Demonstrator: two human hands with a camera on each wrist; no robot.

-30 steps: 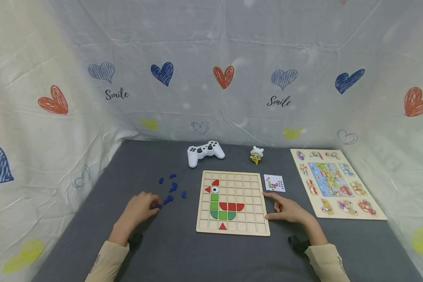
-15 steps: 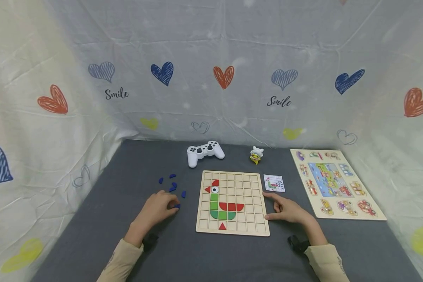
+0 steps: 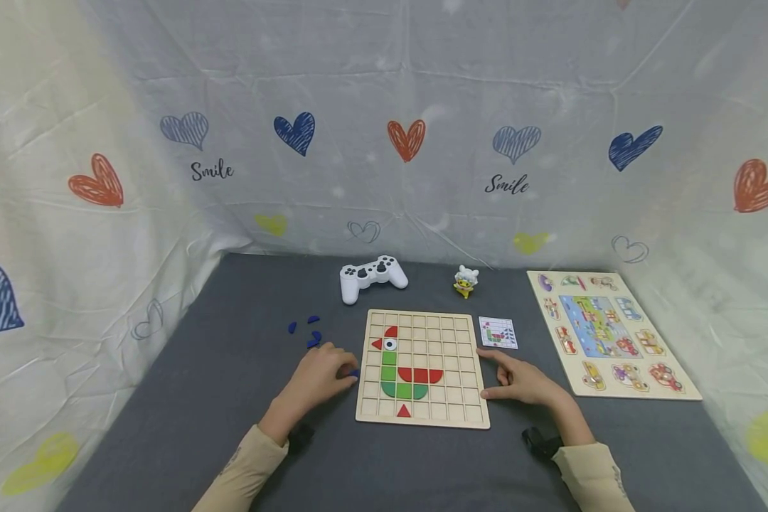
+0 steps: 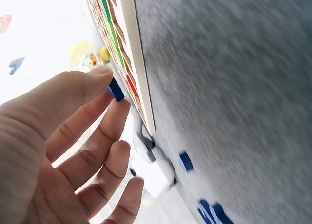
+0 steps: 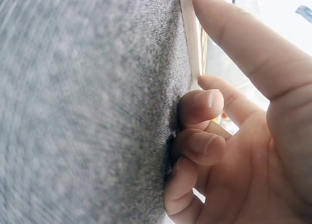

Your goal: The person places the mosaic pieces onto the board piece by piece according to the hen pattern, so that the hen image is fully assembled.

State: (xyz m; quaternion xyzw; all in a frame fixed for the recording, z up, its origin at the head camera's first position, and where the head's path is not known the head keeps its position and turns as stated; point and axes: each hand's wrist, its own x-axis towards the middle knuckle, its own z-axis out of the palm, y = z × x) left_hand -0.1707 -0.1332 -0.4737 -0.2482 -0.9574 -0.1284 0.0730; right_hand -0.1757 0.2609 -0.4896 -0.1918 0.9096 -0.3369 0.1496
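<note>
My left hand (image 3: 320,373) is just left of the wooden grid board (image 3: 457,405). Between thumb and fingertips it pinches a small blue half-round piece (image 4: 115,89), held above the table. A bird figure of red, green and eye-printed pieces lies on the board: a round eye piece (image 3: 390,344), green squares (image 3: 389,373) and red pieces (image 3: 420,375), with a red triangle (image 3: 404,410) near the front edge. My right hand (image 3: 521,380) touches the board's right edge with thumb and index finger spread apart; its other fingers are curled in the right wrist view.
Several blue half-round pieces (image 3: 292,327) lie scattered on the dark cloth left of the board. A pattern card (image 3: 498,333) lies to its right. Behind stand a white game controller (image 3: 372,276) and a small toy figure (image 3: 466,281). A picture puzzle board (image 3: 585,384) lies far right.
My left hand has moved right, from among the scattered blue pieces to the board's left edge, carrying one blue half-round piece. The right hand has stayed at the board's right edge.
</note>
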